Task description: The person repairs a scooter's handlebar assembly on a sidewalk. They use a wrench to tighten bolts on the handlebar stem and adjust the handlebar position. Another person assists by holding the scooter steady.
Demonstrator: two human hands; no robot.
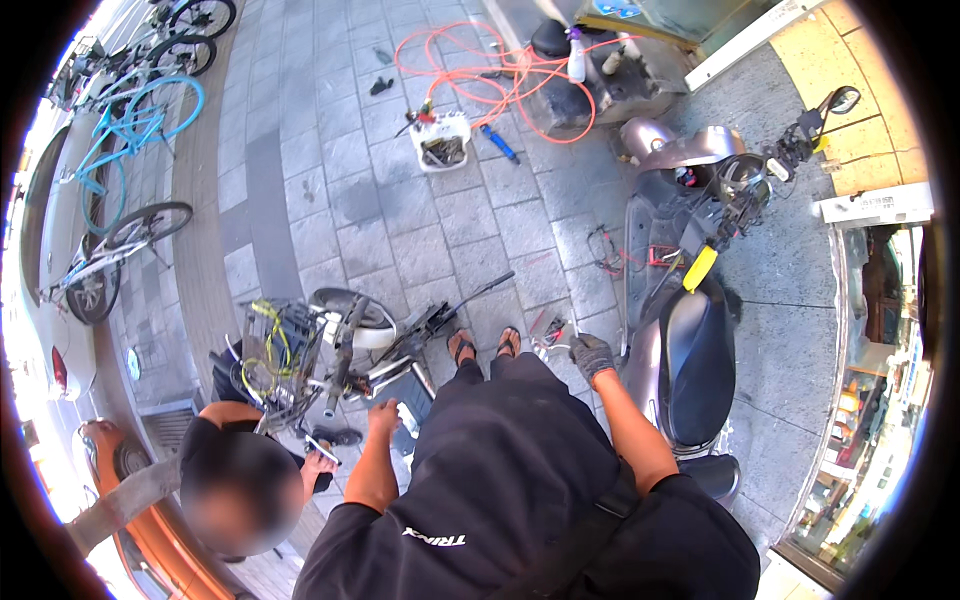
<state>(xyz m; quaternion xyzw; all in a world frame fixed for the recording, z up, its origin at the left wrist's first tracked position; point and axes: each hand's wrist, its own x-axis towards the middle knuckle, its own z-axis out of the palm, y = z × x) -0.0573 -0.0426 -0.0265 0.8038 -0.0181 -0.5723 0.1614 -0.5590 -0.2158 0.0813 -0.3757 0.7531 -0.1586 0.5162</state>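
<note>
One bare, curled left hand (382,418) is seen beside one black-basketed bike (343,360), one grey-gloved, curled right hand (592,355) near one black-seated silvery scooter (697,355); what is held cannot be told.

Grey rectangular paving (350,190) bears everything here, and the purple-grey scooter (690,365) stands on it. Just left of the scooter lies a thin tangle of wire (606,262). Ahead and left of the scooter are a white tub (440,130) of tools, a blue-handled tool (499,144) and a looped orange hose (522,66). Black flip-flops (462,347), worn, stand left of the scooter; farther left, a partly stripped two-wheeler (342,345). Farthest left of it stands a sky-blue bicycle (135,125).
</note>
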